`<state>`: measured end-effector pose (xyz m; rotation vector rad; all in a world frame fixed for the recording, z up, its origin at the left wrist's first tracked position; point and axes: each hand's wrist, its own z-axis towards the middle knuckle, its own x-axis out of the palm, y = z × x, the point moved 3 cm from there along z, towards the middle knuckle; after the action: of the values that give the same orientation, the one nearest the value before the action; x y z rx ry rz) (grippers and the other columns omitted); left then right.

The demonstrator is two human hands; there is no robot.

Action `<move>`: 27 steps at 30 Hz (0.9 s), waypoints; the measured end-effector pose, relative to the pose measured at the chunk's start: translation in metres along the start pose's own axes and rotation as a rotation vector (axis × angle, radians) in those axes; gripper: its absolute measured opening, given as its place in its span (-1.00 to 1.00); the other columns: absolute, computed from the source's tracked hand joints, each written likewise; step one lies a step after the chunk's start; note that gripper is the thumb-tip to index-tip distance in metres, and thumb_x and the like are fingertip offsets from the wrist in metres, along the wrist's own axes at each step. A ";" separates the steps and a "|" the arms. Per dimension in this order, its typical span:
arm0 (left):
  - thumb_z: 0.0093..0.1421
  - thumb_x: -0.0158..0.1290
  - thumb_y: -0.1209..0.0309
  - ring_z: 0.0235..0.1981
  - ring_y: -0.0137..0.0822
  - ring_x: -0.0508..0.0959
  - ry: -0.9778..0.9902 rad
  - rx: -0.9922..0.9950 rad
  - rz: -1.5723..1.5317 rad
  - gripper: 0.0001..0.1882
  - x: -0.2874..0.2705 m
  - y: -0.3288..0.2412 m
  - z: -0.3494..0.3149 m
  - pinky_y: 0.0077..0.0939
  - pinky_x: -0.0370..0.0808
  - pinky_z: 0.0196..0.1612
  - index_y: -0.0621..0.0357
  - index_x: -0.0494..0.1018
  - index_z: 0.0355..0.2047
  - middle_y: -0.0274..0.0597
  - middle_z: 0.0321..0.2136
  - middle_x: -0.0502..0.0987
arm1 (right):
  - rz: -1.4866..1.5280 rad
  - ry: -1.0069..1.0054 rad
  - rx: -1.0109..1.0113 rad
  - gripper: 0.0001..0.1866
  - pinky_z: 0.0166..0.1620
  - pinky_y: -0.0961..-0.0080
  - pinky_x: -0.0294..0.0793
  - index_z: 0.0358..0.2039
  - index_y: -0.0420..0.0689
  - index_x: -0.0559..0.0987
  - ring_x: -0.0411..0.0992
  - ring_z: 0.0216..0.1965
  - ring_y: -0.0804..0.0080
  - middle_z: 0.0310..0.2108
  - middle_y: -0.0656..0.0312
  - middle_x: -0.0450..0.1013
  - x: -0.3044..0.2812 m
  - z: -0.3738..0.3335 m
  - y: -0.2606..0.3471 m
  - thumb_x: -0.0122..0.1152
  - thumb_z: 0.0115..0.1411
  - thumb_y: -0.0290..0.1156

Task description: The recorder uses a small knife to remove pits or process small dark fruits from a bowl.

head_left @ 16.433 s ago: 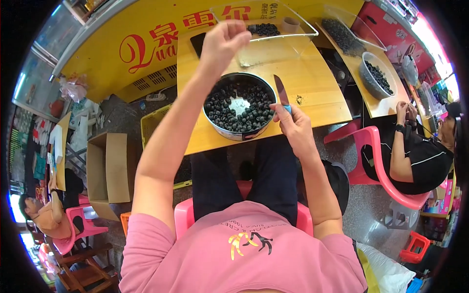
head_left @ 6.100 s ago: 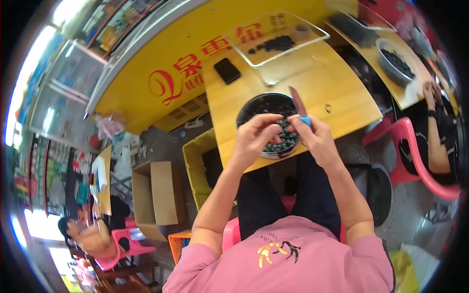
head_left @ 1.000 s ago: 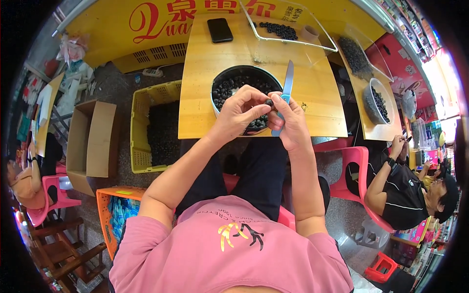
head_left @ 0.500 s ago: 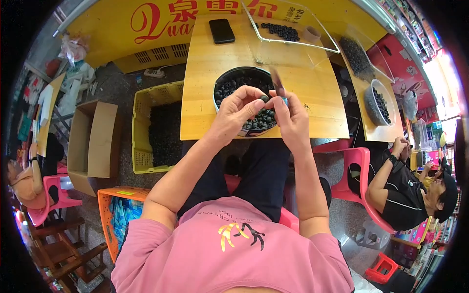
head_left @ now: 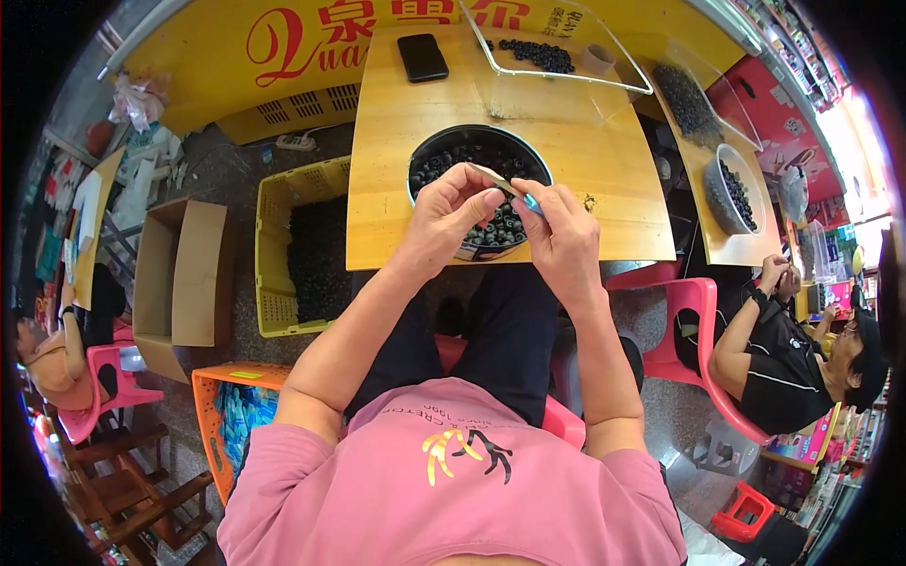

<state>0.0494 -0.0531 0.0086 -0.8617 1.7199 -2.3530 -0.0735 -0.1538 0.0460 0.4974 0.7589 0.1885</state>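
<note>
Over the round tub (head_left: 412, 176) on the wooden table, my two hands meet. My left hand (head_left: 453, 212) is closed in a pinch, thumb against forefinger; what lies between the tips is hidden by the fingers and the blade. My right hand (head_left: 564, 229) grips a small knife (head_left: 494, 179) by its light blue handle, the blade lying across my left fingertips and pointing up and left. Below the hands, the tub holds many small dark round pieces (head_left: 506, 229), glossy, some greenish, perhaps snails; their kind is uncertain.
A clear bin (head_left: 557, 83) with more dark pieces and a black phone (head_left: 422, 58) stand at the table's far side. To the left are a yellow crate (head_left: 274, 255), a cardboard box (head_left: 198, 274) and an orange crate (head_left: 209, 415). A seated co-worker (head_left: 755, 349) is at the right.
The knife has swung from upright beside my right fingers to across my left fingertips. The dark green round piece seen in my left pinch is now out of sight.
</note>
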 end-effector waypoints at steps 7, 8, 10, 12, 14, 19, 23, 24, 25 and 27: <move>0.18 0.14 0.46 -0.44 -0.57 0.46 0.015 -0.031 0.015 -0.82 0.002 -0.020 0.011 -0.70 0.41 -0.32 0.28 0.46 -0.24 -0.36 -0.46 0.49 | 0.170 -0.096 0.325 -0.79 -0.34 0.55 0.40 -0.19 -0.27 0.58 0.44 -0.44 0.49 -0.46 0.15 0.50 -0.011 -0.003 -0.018 0.15 0.25 -0.42; 0.14 0.17 0.46 -0.48 -0.56 0.47 -0.088 -0.029 0.147 -0.82 -0.001 -0.028 0.025 -0.70 0.40 -0.37 0.29 0.48 -0.28 -0.33 -0.48 0.51 | 0.162 -0.135 0.336 -0.78 -0.34 0.58 0.39 -0.18 -0.28 0.58 0.43 -0.44 0.53 -0.48 0.18 0.49 -0.017 -0.002 -0.019 0.14 0.26 -0.39; 0.11 0.19 0.41 -0.49 -0.56 0.46 -0.082 0.061 0.283 -0.80 -0.007 -0.040 0.066 -0.69 0.39 -0.41 0.29 0.52 -0.30 -0.31 -0.49 0.52 | 0.145 -0.174 0.333 -0.73 -0.33 0.63 0.37 -0.16 -0.29 0.57 0.41 -0.43 0.57 -0.50 0.25 0.46 -0.024 -0.004 -0.026 0.13 0.28 -0.34; 0.09 0.22 0.37 -0.49 -0.54 0.48 -0.107 0.243 0.537 -0.73 -0.004 -0.058 0.116 -0.66 0.41 -0.43 0.33 0.53 -0.28 -0.28 -0.47 0.55 | 0.138 -0.152 0.338 -0.72 -0.33 0.63 0.37 -0.15 -0.29 0.57 0.41 -0.42 0.57 -0.50 0.24 0.46 -0.026 -0.009 -0.031 0.13 0.28 -0.33; 0.08 0.23 0.35 -0.51 -0.49 0.50 -0.062 0.426 0.469 -0.71 -0.003 -0.068 0.166 -0.61 0.42 -0.44 0.35 0.53 -0.31 -0.28 -0.50 0.56 | 0.135 -0.115 0.342 -0.72 -0.32 0.63 0.37 -0.15 -0.29 0.57 0.41 -0.42 0.57 -0.50 0.24 0.46 -0.022 -0.015 -0.028 0.13 0.28 -0.32; 0.17 0.12 0.38 -0.39 -0.51 0.50 -0.008 0.502 0.829 -0.83 0.010 -0.066 0.179 -0.58 0.42 -0.30 0.25 0.53 -0.34 -0.28 -0.48 0.55 | 0.209 -0.130 0.367 -0.72 -0.31 0.62 0.37 -0.18 -0.30 0.58 0.40 -0.42 0.57 -0.51 0.24 0.46 -0.022 -0.034 -0.031 0.12 0.28 -0.33; 0.11 0.09 0.36 -0.38 -0.23 0.57 0.525 0.098 1.307 -0.85 -0.002 -0.012 0.116 -0.35 0.48 -0.25 0.17 0.54 -0.38 -0.13 -0.49 0.57 | 0.201 -0.086 0.441 -0.72 -0.30 0.62 0.37 -0.17 -0.30 0.58 0.40 -0.42 0.57 -0.51 0.24 0.46 -0.028 -0.046 -0.036 0.12 0.28 -0.33; 0.09 0.09 0.37 -0.33 -0.14 0.57 0.569 0.012 1.422 -0.85 -0.006 0.003 0.104 -0.30 0.48 -0.23 0.14 0.54 -0.37 -0.09 -0.46 0.56 | 0.205 -0.058 0.462 -0.72 -0.30 0.63 0.37 -0.17 -0.29 0.58 0.40 -0.42 0.57 -0.51 0.24 0.46 -0.027 -0.050 -0.040 0.12 0.28 -0.33; 0.06 0.09 0.37 -0.28 -0.05 0.56 0.612 -0.075 1.537 -0.84 -0.010 0.016 0.092 -0.24 0.49 -0.20 0.11 0.55 -0.35 -0.06 -0.43 0.56 | 0.209 -0.029 0.483 -0.73 -0.29 0.63 0.37 -0.17 -0.29 0.58 0.40 -0.42 0.57 -0.51 0.24 0.46 -0.026 -0.052 -0.042 0.12 0.29 -0.33; 0.07 0.08 0.37 -0.20 -0.03 0.55 0.623 -0.029 1.603 -0.83 -0.022 0.038 0.077 -0.21 0.49 -0.16 0.08 0.55 -0.31 -0.07 -0.37 0.55 | 0.235 -0.027 0.475 -0.72 -0.30 0.63 0.36 -0.17 -0.29 0.58 0.40 -0.42 0.57 -0.51 0.25 0.46 -0.023 -0.051 -0.037 0.12 0.29 -0.33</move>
<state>0.0971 -0.1233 -0.0190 1.0676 1.4850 -1.3502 -0.1257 -0.1755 0.0104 1.0400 0.7180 0.2206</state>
